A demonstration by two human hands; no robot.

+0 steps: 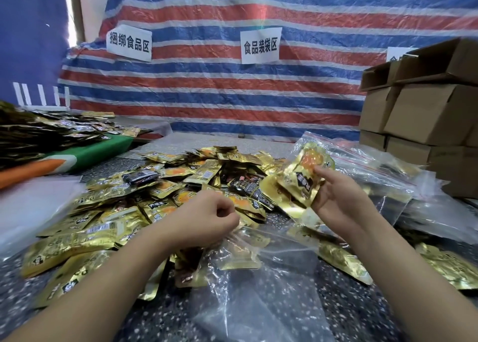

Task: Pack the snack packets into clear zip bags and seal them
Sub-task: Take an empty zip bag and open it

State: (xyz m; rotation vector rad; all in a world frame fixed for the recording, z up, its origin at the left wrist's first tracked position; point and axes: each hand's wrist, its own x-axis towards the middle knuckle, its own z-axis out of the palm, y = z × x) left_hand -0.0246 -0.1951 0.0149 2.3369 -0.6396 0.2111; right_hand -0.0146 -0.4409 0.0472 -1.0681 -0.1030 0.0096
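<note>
A big heap of gold snack packets [134,204], with a few dark ones among them, covers the speckled table. My right hand [336,194] grips a small stack of gold packets [300,178] held up above the heap. My left hand [209,217] pinches the edge of a clear zip bag [258,277] that lies flat in front of me, with some gold packets showing under or in it. Filled clear zip bags [388,176] with red seal strips lie to the right.
Stacked cardboard boxes [424,109] stand at the back right. A second pile of packets [46,132] sits on a green and orange cloth at the left. A striped tarp with paper signs [260,45] hangs behind. A white plastic sheet [31,207] lies at the left.
</note>
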